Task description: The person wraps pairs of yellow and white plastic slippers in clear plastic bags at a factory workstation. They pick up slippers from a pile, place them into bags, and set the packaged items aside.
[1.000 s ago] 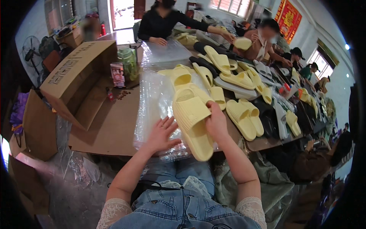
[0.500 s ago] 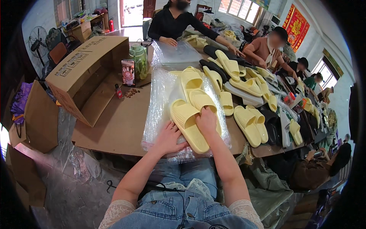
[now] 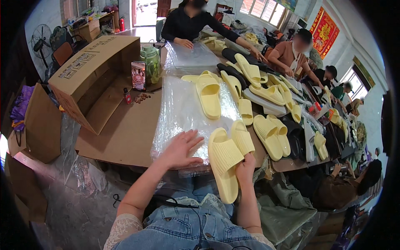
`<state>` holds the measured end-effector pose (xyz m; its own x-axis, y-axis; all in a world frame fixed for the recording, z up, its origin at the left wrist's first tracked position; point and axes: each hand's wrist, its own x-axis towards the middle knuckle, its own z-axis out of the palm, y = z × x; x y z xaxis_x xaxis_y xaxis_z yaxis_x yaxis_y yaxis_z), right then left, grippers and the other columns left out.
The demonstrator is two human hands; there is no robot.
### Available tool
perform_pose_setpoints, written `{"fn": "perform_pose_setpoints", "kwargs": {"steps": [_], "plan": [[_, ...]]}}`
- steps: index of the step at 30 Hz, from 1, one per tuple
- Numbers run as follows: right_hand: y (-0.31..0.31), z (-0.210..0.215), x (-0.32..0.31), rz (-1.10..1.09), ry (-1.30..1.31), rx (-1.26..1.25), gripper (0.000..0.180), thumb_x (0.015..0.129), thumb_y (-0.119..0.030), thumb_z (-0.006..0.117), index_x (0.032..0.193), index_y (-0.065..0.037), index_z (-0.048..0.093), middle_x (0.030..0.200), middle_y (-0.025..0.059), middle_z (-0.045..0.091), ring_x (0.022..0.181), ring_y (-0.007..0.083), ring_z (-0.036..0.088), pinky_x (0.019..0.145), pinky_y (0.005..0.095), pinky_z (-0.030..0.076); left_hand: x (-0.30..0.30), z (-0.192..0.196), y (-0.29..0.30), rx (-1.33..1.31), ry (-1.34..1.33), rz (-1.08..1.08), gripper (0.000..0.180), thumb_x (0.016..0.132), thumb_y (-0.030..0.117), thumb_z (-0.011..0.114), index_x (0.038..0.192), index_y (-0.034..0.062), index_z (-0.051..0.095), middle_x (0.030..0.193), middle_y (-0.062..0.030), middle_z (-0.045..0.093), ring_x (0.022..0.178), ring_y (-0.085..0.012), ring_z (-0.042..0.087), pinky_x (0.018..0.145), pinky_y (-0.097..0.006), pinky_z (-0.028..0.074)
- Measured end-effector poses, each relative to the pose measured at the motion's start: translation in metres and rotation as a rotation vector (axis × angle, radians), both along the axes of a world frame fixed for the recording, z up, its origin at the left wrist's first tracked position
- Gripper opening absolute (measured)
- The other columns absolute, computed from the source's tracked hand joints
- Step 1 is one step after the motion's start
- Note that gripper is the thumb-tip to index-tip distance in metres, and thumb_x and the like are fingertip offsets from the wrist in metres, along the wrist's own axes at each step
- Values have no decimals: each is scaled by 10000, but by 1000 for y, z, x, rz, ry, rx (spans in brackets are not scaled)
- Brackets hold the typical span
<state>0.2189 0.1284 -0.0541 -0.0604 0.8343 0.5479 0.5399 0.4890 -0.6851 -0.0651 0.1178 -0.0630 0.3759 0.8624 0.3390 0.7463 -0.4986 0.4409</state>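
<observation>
A pair of pale yellow slippers (image 3: 223, 160) is gripped in my right hand (image 3: 246, 168), lifted at the table's near edge with the toes pointing away. My fingers are closed round the inner side of the pair, partly hidden by it. My left hand (image 3: 181, 149) holds nothing; its fingers are spread over a stack of clear plastic bags (image 3: 177, 108). On the far part of that stack lies another yellow slipper (image 3: 208, 96), with more yellow ones partly hidden behind it. Just right of the stack, a yellow pair (image 3: 266, 137) rests on the table.
An open cardboard box (image 3: 93, 79) lies on its side at the left, near a propped phone (image 3: 138, 76), a green jar (image 3: 150, 62) and a small red bottle (image 3: 127, 96). Many mixed slippers (image 3: 271, 95) crowd the table's right side. Several co-workers, one in black (image 3: 191, 27), are around it.
My right hand has drawn the slipper pair toward me and to the right, off the bags. My left hand has stayed over the stack, its fingers now spread and raised.
</observation>
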Motion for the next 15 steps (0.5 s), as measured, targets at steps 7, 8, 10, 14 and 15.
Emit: {"fn": "perform_pose_setpoints", "kwargs": {"steps": [7,8,10,14,15], "plan": [[8,-19,1,-44,-79,-74,259,819,-42,603,1061,31,659,1011,239,638,905,459,604,762,487,484,-98,8,86,160,-953,471,355,902,290,678,1144,34,635,1491,-190,450,1290,-298,519,1040,-378,430],[10,-21,-4,-36,-109,-56,263,818,-44,601,1064,30,655,1016,241,636,910,463,600,765,491,484,-121,-6,108,170,-1152,539,309,902,255,662,1096,15,650,1435,-169,519,1243,-265,549,1006,-358,451],[5,-19,-8,-59,-129,-101,284,809,-49,606,1080,24,649,1023,249,632,924,470,592,777,504,480,-145,-3,131,-9,-1410,657,276,883,223,653,1056,8,652,1273,-131,601,1158,-238,574,968,-341,461],[4,-14,-14,-65,-160,-118,251,812,-68,617,1045,20,645,1007,247,629,914,465,593,772,515,477,-169,-44,166,11,-1261,836,154,856,186,650,973,86,649,909,14,579,808,-81,552,698,-275,471],[7,-16,-16,-49,-173,-126,243,813,-77,619,1036,17,645,998,245,627,908,464,593,767,515,477,-177,-60,173,103,-1199,874,149,841,186,651,944,79,647,903,-27,597,894,-143,536,783,-313,450]]}}
